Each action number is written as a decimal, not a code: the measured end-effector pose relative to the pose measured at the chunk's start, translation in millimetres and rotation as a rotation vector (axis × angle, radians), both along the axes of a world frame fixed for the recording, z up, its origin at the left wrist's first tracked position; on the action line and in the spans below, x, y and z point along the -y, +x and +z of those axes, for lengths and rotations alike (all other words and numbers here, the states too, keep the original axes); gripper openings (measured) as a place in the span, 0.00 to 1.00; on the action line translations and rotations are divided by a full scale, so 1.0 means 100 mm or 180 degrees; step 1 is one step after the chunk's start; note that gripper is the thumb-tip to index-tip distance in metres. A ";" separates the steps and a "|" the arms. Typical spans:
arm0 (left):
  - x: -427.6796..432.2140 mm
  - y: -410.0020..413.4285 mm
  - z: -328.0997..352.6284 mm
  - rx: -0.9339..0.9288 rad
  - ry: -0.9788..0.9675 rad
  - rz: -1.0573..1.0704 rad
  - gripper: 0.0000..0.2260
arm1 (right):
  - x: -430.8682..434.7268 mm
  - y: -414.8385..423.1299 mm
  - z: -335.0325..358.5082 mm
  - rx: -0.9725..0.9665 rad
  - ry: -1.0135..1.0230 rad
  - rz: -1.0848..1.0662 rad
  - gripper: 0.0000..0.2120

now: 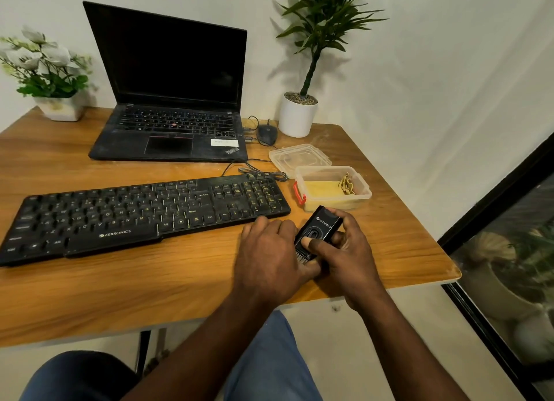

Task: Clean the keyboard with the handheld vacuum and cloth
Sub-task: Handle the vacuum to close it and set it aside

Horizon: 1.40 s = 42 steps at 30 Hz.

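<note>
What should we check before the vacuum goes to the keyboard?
1. Vacuum gripped: ok, right hand holds it.
2. Brush fitted: ok, bristles show by the left hand.
3. Brush aimed at keyboard: not ok, it points toward the person.
4. Vacuum running: cannot tell.
5. Keys free: ok, nothing lies on them.
6. Cloth ready: cannot tell; something yellow lies in the open tub.
</note>
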State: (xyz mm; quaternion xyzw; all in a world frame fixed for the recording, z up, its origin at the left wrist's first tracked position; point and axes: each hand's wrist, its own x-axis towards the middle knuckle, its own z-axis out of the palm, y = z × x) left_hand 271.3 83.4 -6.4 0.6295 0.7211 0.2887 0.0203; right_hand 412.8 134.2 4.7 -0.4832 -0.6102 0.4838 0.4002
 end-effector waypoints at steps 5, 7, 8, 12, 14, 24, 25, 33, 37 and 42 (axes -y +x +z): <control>-0.03 -0.02 -0.01 0.0284 -0.0026 -0.0108 0.25 | -0.01 0.01 0.01 -0.0556 -0.0248 0.0124 0.27; -0.04 -0.04 0.01 0.0730 -0.0046 -0.0188 0.25 | 0.01 -0.01 0.01 -0.0586 -0.0178 0.0125 0.22; -0.04 -0.05 0.01 0.1030 -0.0066 -0.0244 0.24 | 0.01 -0.02 0.01 -0.0578 -0.0128 0.0153 0.19; -0.05 -0.13 -0.01 0.2207 0.0055 -0.0407 0.12 | 0.01 0.00 0.01 -0.0682 -0.0045 0.0271 0.15; -0.05 -0.16 0.00 0.2310 0.0055 -0.0380 0.11 | 0.00 0.02 0.00 -0.0538 0.0031 0.0315 0.15; -0.09 -0.15 -0.03 0.2167 -0.0057 -0.0494 0.11 | 0.02 0.03 -0.04 -0.0367 -0.0025 0.0658 0.23; -0.09 -0.15 -0.03 0.2166 -0.0052 -0.0480 0.12 | 0.01 0.04 -0.04 -0.0410 -0.0070 0.0666 0.24; -0.08 -0.15 -0.03 0.2222 -0.0038 -0.0509 0.11 | 0.03 0.04 -0.03 -0.0222 -0.0033 0.0732 0.23; -0.08 -0.14 -0.01 0.2253 -0.0045 -0.0512 0.10 | 0.03 0.03 -0.01 -0.0142 0.0008 0.0835 0.22; -0.09 -0.12 -0.01 0.2178 -0.0106 -0.0463 0.12 | 0.04 0.05 0.05 -0.0208 -0.0054 0.1009 0.24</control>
